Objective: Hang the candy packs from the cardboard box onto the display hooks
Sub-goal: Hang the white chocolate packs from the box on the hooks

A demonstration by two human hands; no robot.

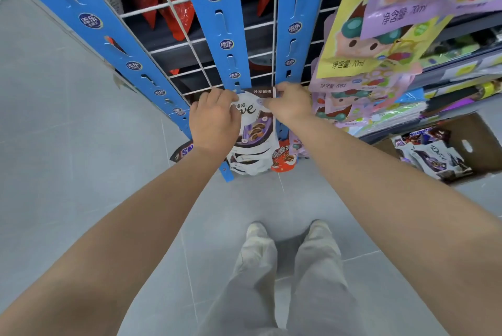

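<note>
Grey floor tiles point(68, 172) fill the left side. Over them slants the left blue hanging strip point(119, 56), with round logos and cut slots along its length. At its foot, a dark Snickers pack point(184, 151) peeks out behind the left forearm.

The left hand point(213, 118) has its fingers curled over the upper left edge of a white and purple Dove candy pack point(255, 121) and grips it, its back to the camera. The pack is upright between the two hands, its top edge at the lower end of the middle blue strip point(225, 37). More Dove packs point(250, 167) hang below it, overlapping one another, with a red pack point(284, 160) just beside them.

Behind the strips stands a white wire grid point(173, 4), with red bags point(173, 18) beyond it.

The right hand point(289, 103) pinches the pack's top right corner, close under the right blue strip point(294, 23). Whether the pack is on a hook cannot be told.

Further right hang pastel cartoon packs point(380, 50) in overlapping rows. Below them, well apart from both hands, the cardboard box point(475, 143) sits on the floor with more candy packs point(432, 156) inside.

At the bottom centre are pale trousers point(298, 281) and light shoes point(256, 228).
</note>
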